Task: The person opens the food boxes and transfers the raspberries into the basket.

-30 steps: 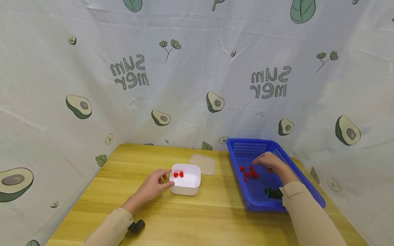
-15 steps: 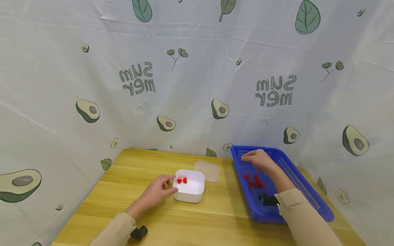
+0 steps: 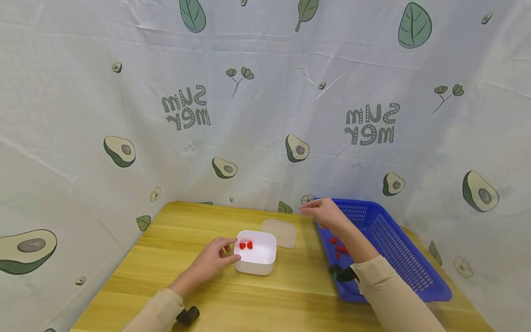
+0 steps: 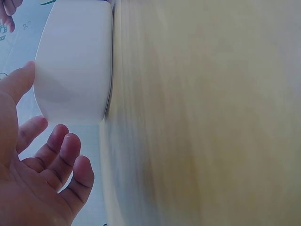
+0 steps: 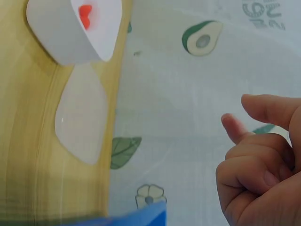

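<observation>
A small white open box point(image 3: 255, 267) stands on the table with two small red pieces point(image 3: 246, 245) inside. My left hand point(image 3: 213, 260) touches its left side with thumb and index fingertips; the other fingers curve loosely below, as the left wrist view shows. My right hand point(image 3: 325, 214) is raised over the left rim of a blue basket point(image 3: 402, 249). In the right wrist view its thumb and index finger reach forward while the other fingers curl inward; I cannot tell whether something small is between the tips. More red pieces point(image 3: 342, 249) lie in the basket, partly hidden by the right arm.
A flat translucent lid point(image 3: 285, 233) lies behind and right of the box. The wooden table point(image 3: 265, 304) ends at a hanging printed cloth point(image 3: 257, 115) behind. The basket's raised walls stand right of the box. Black wrist mounts point(image 3: 188, 316) stick out from the sleeves.
My right hand has risen from the red pieces in the basket and moved left to its rim. The left hand stays at the box. The head view has tilted slightly upward.
</observation>
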Demonstrator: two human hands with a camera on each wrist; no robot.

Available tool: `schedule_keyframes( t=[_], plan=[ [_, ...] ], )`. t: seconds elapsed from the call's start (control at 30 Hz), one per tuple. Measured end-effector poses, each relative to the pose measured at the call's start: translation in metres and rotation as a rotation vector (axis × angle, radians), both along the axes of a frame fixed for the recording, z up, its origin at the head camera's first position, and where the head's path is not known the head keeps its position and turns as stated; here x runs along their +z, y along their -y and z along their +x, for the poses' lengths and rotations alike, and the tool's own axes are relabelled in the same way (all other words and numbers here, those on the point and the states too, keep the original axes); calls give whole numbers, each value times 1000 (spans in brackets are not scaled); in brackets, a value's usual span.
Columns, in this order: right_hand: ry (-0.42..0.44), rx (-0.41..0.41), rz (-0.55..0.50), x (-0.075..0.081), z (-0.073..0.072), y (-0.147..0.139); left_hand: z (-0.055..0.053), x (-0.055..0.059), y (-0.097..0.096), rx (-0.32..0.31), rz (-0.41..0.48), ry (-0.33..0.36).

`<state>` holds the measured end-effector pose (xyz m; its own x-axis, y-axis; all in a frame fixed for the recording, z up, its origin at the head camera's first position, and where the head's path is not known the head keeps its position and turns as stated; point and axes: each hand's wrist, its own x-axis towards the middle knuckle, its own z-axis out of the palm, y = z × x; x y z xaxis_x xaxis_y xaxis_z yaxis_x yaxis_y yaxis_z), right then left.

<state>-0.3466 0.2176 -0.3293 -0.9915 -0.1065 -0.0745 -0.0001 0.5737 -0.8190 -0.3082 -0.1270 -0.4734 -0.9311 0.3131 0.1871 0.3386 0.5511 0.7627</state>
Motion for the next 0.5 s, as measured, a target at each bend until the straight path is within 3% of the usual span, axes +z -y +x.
schedule_keyframes(
  t=[0.23,0.5],
  plan=[
    [20,30,-16,-9,4,26,3,-1,-1,0,-6,10],
    [57,100,-95,-19,4,56,-1,-1,-2,15,-4,8]
  ],
)
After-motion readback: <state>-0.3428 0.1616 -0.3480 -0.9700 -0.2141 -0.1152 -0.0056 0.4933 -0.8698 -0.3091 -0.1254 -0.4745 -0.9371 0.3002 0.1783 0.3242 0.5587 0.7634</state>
